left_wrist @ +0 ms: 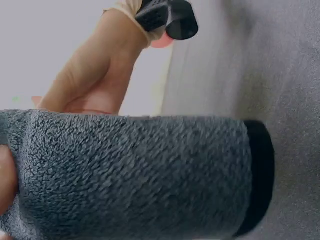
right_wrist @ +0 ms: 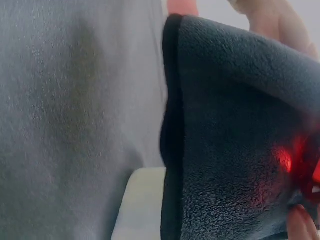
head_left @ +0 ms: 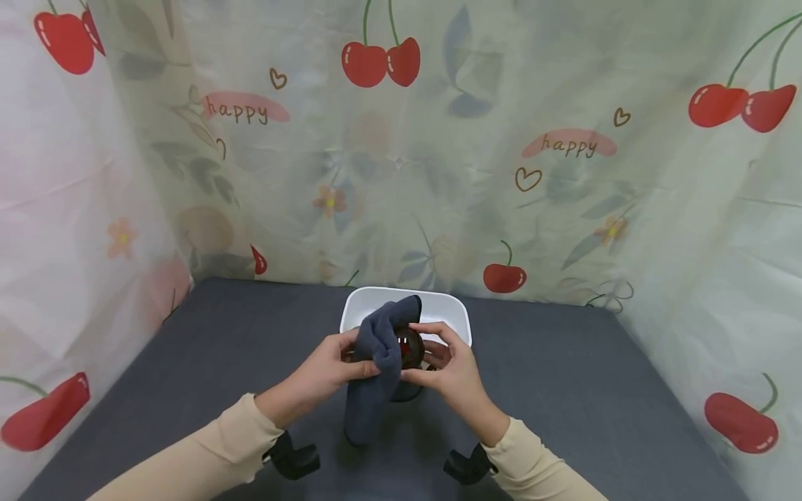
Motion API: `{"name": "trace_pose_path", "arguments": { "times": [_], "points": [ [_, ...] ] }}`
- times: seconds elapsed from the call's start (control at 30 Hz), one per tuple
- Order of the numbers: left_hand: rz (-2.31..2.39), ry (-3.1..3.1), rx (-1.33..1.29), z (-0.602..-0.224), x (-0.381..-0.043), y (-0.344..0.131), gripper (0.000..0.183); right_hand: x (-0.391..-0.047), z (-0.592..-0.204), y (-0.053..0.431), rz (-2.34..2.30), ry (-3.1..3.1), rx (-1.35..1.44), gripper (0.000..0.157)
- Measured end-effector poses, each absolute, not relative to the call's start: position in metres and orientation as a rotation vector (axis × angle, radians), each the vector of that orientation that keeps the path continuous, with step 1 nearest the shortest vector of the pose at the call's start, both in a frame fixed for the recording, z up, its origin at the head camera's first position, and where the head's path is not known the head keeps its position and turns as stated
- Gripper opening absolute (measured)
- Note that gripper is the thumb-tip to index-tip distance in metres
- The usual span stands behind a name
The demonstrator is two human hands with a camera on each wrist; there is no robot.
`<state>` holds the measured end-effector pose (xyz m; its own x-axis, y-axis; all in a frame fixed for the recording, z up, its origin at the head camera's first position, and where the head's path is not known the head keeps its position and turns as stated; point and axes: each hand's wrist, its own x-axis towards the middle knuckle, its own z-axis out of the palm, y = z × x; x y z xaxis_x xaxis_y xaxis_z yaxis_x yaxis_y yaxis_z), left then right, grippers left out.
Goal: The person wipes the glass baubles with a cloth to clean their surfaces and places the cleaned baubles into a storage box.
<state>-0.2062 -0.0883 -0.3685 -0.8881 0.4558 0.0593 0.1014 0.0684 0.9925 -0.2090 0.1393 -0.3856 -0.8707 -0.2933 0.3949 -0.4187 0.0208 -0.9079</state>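
A dark grey plush cloth [head_left: 376,348] with black edging hangs from my left hand [head_left: 326,365], which pinches it between thumb and fingers. Its fold fills much of the left wrist view as a thick grey cloth [left_wrist: 140,175]. My right hand [head_left: 456,369] holds a small, dark, rounded, glossy object [head_left: 411,348] by its sides, pressed against the cloth. That object glows red, and the red light falls on the cloth [right_wrist: 225,125] in the right wrist view. Its exact kind cannot be made out, and the cloth hides its left side.
Just behind the hands stands a white rectangular tray [head_left: 447,306], partly hidden by them. A dark grey cover lies over the table [head_left: 564,390]. A cherry-patterned curtain [head_left: 401,174] encloses the back and sides. Black wrist mounts [head_left: 294,459] hang below both wrists.
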Motion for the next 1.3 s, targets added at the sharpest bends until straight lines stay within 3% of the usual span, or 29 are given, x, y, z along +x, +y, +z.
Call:
{"name": "trace_pose_path", "arguments": {
  "times": [0.13,0.4,0.63,0.8,1.07,1.3],
  "points": [
    [1.880,2.075,0.569,-0.367,-0.206,-0.085,0.053,-0.211,-0.384,0.143,1.857,-2.232,0.778,0.062],
    [1.970,2.130,0.369,-0.368,-0.207,-0.087,0.032,-0.212,-0.381,0.147,1.916,-2.317,0.928,0.072],
    [1.947,1.997,0.451,-0.362,-0.209,-0.086,0.046,-0.212,-0.381,0.149,1.799,-2.253,0.994,0.070],
    [1.975,2.095,0.411,-0.364,-0.209,-0.086,0.041,-0.212,-0.378,0.148,1.480,-2.315,1.039,0.073],
    [2.018,1.917,0.387,-0.367,-0.208,-0.086,0.046,-0.209,-0.382,0.146,1.793,-2.213,1.056,0.069],
    [2.028,2.010,0.410,-0.370,-0.208,-0.085,0.045,-0.205,-0.375,0.144,1.388,-2.318,0.957,0.073]
  ]
}}
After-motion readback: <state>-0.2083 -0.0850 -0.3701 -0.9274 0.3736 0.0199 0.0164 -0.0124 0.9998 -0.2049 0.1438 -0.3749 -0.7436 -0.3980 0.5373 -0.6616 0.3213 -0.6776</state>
